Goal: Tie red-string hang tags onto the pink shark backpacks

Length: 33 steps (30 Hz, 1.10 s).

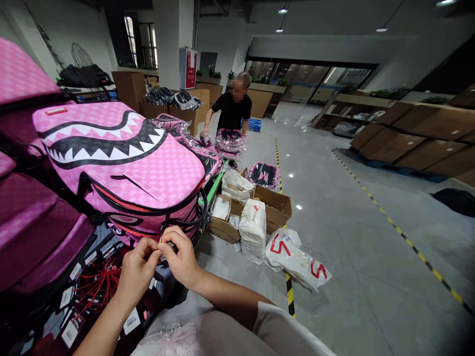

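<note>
- Left hand (139,264) and right hand (180,257) are both pinching a thin red string (161,239), fingertips basically touching.
- It's at the lower edge of a pink checkered backpack with a toothy shark-mouth print (178,175), just beyond the fingers.
- Doesn't look finished to me, string's not let go yet.
- Probably loads left: red strings (106,279) fanned over white barcode labels (131,320) beside the left forearm.
</note>
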Each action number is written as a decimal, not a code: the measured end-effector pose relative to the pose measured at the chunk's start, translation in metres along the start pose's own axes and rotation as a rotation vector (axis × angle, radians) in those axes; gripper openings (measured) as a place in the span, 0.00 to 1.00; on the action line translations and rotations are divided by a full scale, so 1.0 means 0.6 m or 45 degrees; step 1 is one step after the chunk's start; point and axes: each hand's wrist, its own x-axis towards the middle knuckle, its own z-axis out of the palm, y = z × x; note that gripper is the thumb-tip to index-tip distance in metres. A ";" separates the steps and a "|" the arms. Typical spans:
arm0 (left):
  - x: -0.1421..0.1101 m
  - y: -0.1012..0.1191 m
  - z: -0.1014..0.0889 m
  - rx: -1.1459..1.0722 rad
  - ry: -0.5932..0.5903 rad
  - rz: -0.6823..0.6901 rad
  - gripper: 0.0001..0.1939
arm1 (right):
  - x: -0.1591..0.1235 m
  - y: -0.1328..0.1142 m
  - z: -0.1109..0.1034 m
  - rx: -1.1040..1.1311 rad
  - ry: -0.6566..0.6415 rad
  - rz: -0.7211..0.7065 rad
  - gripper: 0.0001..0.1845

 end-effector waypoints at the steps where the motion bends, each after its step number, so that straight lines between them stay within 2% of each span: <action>1: 0.000 -0.001 -0.001 0.053 0.013 0.026 0.08 | -0.001 0.000 0.000 -0.001 -0.003 -0.013 0.05; 6: -0.002 0.001 -0.003 0.212 0.087 0.162 0.09 | 0.000 -0.003 -0.001 -0.030 -0.014 -0.037 0.05; 10: -0.007 0.008 0.003 0.201 0.152 0.100 0.10 | 0.002 -0.001 -0.002 -0.073 -0.007 -0.059 0.05; 12: -0.009 0.012 0.005 0.152 0.138 0.051 0.10 | 0.001 0.001 -0.003 -0.085 0.000 -0.071 0.05; 16: -0.014 0.014 0.003 0.018 -0.008 0.055 0.11 | -0.001 0.003 -0.005 -0.077 0.013 -0.065 0.04; 21: -0.017 0.012 0.004 0.051 0.166 -0.015 0.10 | -0.004 0.000 -0.009 -0.047 -0.007 -0.013 0.04; 23: -0.018 0.015 0.005 0.067 0.141 0.011 0.09 | -0.004 -0.002 -0.010 -0.033 0.001 0.023 0.05; 26: -0.018 0.021 0.005 0.077 0.021 0.094 0.10 | -0.007 -0.005 -0.012 -0.028 0.010 0.064 0.05; 31: -0.018 0.027 0.007 0.145 0.150 0.072 0.07 | -0.013 -0.010 -0.016 -0.023 0.026 0.081 0.05; 33: -0.018 0.028 0.009 0.147 0.103 0.105 0.08 | -0.015 -0.011 -0.017 -0.011 0.050 0.079 0.05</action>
